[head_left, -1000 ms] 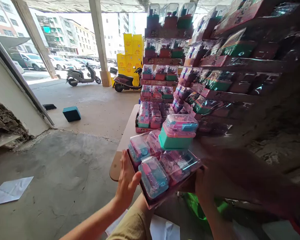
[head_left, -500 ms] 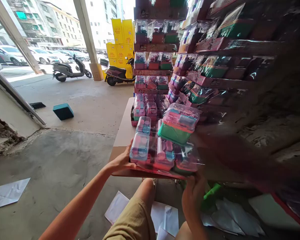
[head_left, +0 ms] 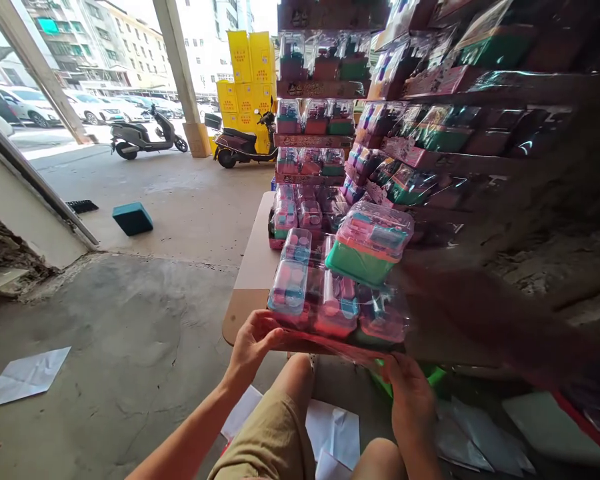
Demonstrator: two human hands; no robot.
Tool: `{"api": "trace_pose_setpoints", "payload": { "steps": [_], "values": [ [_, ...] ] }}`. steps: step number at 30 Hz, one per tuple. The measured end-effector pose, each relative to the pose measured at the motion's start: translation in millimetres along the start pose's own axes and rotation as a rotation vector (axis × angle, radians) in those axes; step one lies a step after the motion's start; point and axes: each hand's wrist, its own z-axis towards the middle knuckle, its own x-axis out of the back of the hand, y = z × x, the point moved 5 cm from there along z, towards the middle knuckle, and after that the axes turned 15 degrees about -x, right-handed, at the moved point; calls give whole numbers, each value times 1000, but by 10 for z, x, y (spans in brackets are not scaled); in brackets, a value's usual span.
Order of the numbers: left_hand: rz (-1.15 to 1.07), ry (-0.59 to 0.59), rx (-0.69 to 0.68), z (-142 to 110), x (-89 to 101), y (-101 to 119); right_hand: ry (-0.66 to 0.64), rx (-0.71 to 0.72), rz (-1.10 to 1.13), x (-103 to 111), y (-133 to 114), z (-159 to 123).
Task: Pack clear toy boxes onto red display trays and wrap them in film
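A shrink-wrapped tray (head_left: 330, 345) of pink and blue toy boxes lies level at the near end of a wooden table (head_left: 253, 273). My left hand (head_left: 253, 343) grips its near left corner, fingers curled round the edge. My right hand (head_left: 405, 390) holds the near right edge from below, fingers closed on the wrap. A green and pink toy box (head_left: 367, 247) sits tilted on top of the tray's boxes.
Tall stacks of wrapped toy trays (head_left: 315, 113) stand on the table behind and run along the right. Paper sheets (head_left: 333, 430) lie on the floor by my knees, another paper sheet (head_left: 25, 377) at left. A teal block (head_left: 133, 219), scooters (head_left: 143, 137) and yellow crates (head_left: 245, 80) stand beyond.
The tray has gone from tilted toward me to lying flat at the table's end. My left hand shifted from flat against its side to gripping the corner; my right hand moved lower.
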Motion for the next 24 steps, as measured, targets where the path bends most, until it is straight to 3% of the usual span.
{"api": "trace_pose_setpoints", "payload": {
  "steps": [4,8,12,16,20,24],
  "values": [
    [-38,-95,89,43,-39,-59,11,18,-3,58,45,17],
    [22,-107,16,56,13,-46,11,22,20,118,94,41],
    [149,-128,-40,47,71,-24,-64,-58,147,90,190,60],
    [288,-128,-109,76,131,48,-118,-34,158,42,239,46],
    [375,-130,-221,113,147,137,-101,-1,105,24,237,47],
    [418,-137,-225,133,145,113,-58,21,68,18,195,63]
  ]
}}
